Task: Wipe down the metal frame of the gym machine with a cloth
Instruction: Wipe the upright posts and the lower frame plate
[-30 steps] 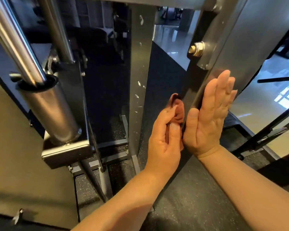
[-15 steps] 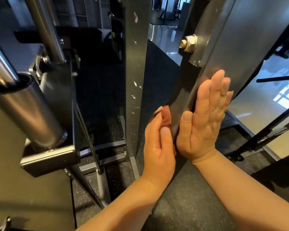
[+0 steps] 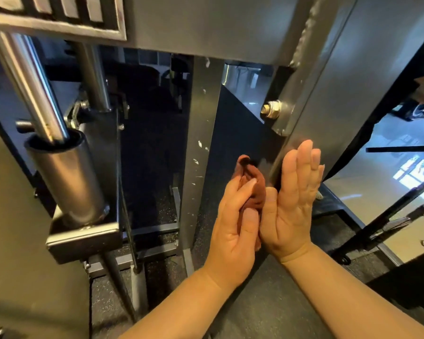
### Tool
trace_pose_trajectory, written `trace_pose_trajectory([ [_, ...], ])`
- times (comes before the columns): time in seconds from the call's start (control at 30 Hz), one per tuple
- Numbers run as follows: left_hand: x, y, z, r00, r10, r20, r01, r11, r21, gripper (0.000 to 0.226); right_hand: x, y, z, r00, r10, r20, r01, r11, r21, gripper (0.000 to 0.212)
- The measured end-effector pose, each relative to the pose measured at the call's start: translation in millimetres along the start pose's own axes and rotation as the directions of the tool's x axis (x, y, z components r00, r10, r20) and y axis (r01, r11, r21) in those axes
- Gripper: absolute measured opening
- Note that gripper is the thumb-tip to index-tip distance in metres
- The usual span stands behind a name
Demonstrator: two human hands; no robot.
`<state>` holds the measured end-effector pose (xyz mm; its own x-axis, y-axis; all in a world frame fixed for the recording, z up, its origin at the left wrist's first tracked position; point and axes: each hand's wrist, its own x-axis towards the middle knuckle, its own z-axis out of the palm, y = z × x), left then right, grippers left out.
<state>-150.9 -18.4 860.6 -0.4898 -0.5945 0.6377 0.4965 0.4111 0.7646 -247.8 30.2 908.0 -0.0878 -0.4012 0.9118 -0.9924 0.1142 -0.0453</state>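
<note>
Left hand (image 3: 233,226) around cloth (image 3: 251,184)

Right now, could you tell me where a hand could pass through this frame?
Open: between the speckled post and the bolted frame plate, above the cloth; and between that post and the black carriage. Crowded where left hand and right hand meet at the plate's edge.

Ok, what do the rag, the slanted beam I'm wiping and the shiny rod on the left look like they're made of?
Rag: soft cloth, rust-brown and matt; it bunches in folds. Slanted beam: likely painted steel, satin grey; a weld seam and bolt show. Rod: polished metal, probably chrome-plated; bright mirror-like streaks.
</note>
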Motion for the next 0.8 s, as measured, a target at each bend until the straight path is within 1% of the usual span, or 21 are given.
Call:
trace_pose_trajectory([
  [0.07,-10.1,-4.7,-1.2,0.998,-0.056,-0.036,0.056,0.998,-0.001,0.045,0.8,0.5,-5.1,1.0,0.007,0.012,-0.007,1.0,0.018,0.061],
  [0.13,-2.5,3.2,-1.3,0.998,-0.048,-0.049,0.047,0.998,-0.031,0.042,3.3,1.4,-11.7,1.0,0.005,0.024,-0.005,1.0,-0.005,0.062],
  [0.2,17.8,18.8,-1.0,0.999,0.01,-0.039,-0.012,0.999,-0.052,0.041,7.1,2.0,-14.9,0.999,-0.003,0.033,0.004,0.999,-0.051,0.063],
  [0.3,46.8,35.1,1.6,0.996,0.091,-0.026,-0.092,0.995,-0.041,0.043,12.0,-1.2,-8.6,1.0,0.01,0.014,-0.009,0.999,-0.051,0.063],
  [0.4,32.2,14.1,1.3,0.983,0.183,-0.022,-0.183,0.983,0.035,0.046,10.6,-3.7,1.1,0.999,0.023,-0.038,-0.024,0.999,-0.039,0.061],
  [0.43,19.0,2.2,-0.6,0.984,0.176,-0.005,-0.175,0.983,0.045,0.046,9.4,-2.9,3.3,0.998,0.022,-0.053,-0.024,0.999,-0.044,0.061],
  [0.53,-22.5,-24.4,-9.4,0.998,0.001,0.056,-0.003,1.0,0.024,0.053,7.5,-0.1,6.0,0.998,0.01,-0.066,-0.013,0.998,-0.057,0.062],
  [0.63,-34.2,-25.3,-12.7,0.992,-0.101,0.075,0.098,0.994,0.051,0.057,4.0,-1.2,6.5,0.998,0.02,-0.057,-0.023,0.999,-0.04,0.063],
  [0.67,-26.1,-19.6,-12.4,0.994,-0.096,0.052,0.094,0.994,0.046,0.055,2.0,-2.3,7.1,0.998,0.025,-0.054,-0.027,0.999,-0.037,0.063],
  [0.73,-6.0,-9.7,-8.9,0.999,-0.036,-0.005,0.036,0.996,0.077,0.051,-2.8,-4.7,8.6,0.998,0.032,-0.047,-0.034,0.999,-0.04,0.062],
  [0.8,7.2,-7.0,-6.1,1.0,0.002,-0.028,0.0,0.996,0.09,0.049,-6.5,-6.4,10.7,0.998,0.04,-0.051,-0.042,0.998,-0.044,0.061],
])
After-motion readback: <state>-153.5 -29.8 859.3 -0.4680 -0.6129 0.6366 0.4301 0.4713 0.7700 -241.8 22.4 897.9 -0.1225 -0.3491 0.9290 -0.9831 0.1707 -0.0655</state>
